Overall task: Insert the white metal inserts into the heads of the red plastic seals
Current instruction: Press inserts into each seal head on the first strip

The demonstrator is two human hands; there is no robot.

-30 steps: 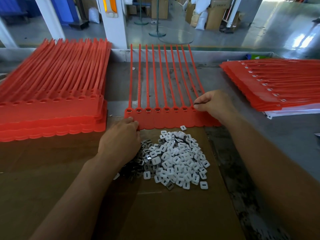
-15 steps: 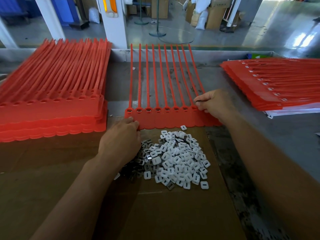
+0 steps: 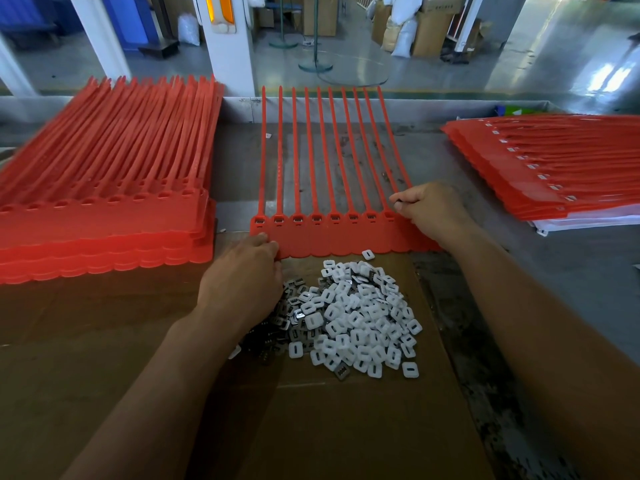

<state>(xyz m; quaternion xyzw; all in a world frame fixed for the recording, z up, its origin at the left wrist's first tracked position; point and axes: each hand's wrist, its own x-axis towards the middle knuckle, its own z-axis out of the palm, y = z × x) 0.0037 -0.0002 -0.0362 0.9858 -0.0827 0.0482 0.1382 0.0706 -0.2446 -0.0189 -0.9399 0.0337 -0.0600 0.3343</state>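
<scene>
Lying along the near edge of the grey tabletop (image 3: 571,271) is a flat brown cardboard sheet (image 3: 346,427). A loose heap of small white square metal inserts (image 3: 356,317), each with a slot through it, sits on the cardboard toward its far edge. One stray insert (image 3: 367,254) lies apart, just beside the seal strip.

The left hand (image 3: 242,282) rests over the left side of the heap. Its thumb and curled fingers grip the near left corner of a flat strip of joined red plastic seals (image 3: 339,237). This strip lies across the far edge of the cardboard at tabletop centre, with its tails running toward the far edge. The visible heads (image 3: 316,219) show inserts seated.

The right hand (image 3: 433,209) is clenched at the strip's right end, fingertips meeting at a head. What it pinches cannot be determined.

A tall stack of red seal strips (image 3: 104,223) occupies the left side. A lower red stack (image 3: 554,168) lies toward the right edge.
</scene>
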